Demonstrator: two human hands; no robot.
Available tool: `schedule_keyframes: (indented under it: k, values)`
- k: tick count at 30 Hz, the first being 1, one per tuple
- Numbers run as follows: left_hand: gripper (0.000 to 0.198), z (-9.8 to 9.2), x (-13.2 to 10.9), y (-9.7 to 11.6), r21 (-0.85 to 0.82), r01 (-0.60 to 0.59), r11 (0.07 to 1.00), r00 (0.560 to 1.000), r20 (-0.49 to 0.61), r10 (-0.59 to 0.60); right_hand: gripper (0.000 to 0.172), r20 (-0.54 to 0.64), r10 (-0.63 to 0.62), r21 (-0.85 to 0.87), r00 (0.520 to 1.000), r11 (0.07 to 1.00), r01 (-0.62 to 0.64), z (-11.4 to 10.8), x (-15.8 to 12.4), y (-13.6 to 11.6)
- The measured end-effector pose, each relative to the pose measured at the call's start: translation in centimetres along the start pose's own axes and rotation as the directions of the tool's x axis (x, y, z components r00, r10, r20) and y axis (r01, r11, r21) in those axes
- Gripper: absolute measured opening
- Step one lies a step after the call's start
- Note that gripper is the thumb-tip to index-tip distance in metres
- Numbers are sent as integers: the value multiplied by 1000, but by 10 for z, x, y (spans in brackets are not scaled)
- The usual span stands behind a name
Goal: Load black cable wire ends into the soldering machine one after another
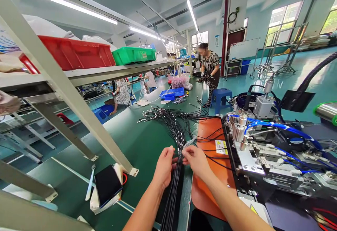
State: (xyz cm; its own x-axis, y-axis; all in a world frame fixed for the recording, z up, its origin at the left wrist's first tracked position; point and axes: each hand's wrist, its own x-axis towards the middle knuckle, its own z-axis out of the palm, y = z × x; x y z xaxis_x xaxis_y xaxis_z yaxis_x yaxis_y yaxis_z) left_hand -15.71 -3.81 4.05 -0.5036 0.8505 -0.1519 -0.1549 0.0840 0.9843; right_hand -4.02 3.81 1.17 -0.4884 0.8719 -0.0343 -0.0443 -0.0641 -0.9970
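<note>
A long bundle of thin black cables (173,192) runs along the front edge of the green table, its far ends fanned out with small pale tips. My left hand (163,166) is at the left side of the bundle, fingers curled around it and thumb raised. From the right, my right hand (195,159) pinches at the bundle, thumb and forefinger together. A strip of clear plastic (190,141) sticks out just above its fingers. Where the plastic meets the cables is partly hidden by my fingertips.
An orange mat (210,185) and a metal machine with blue air hoses (263,154) stand to the right. A phone (107,184) lies left, near a shelf post (100,133). Farther back are a blue tray (172,93) and a person (210,66) holding dark cables.
</note>
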Motion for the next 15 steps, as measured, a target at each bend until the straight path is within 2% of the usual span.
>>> schedule_keyframes:
  k: [3,6,8,10,12,13,15]
  values:
    - [26,-8,3,5,7,89,996,992,90,-90,22,-15,150,-3,989,989,-150,4,-2,9]
    - [17,-12,4,7,59,93,994,981,167,-102,25,89,309,-53,947,951,-305,16,-8,15]
    - [17,-14,5,6,117,61,991,981,175,-81,24,156,359,-89,920,933,-349,20,-9,15]
    - [19,-17,5,7,189,10,982,988,150,-39,20,159,344,-106,926,938,-330,16,-9,12]
    - [18,-18,2,13,259,-69,963,992,116,40,10,108,259,-102,960,963,-248,7,-11,4]
    - [17,-18,-1,18,286,-116,951,990,106,89,13,82,194,-95,978,978,-186,2,-12,-1]
    - [12,-14,-10,32,322,-222,920,974,123,192,39,76,42,-70,996,997,-37,-5,-18,-13]
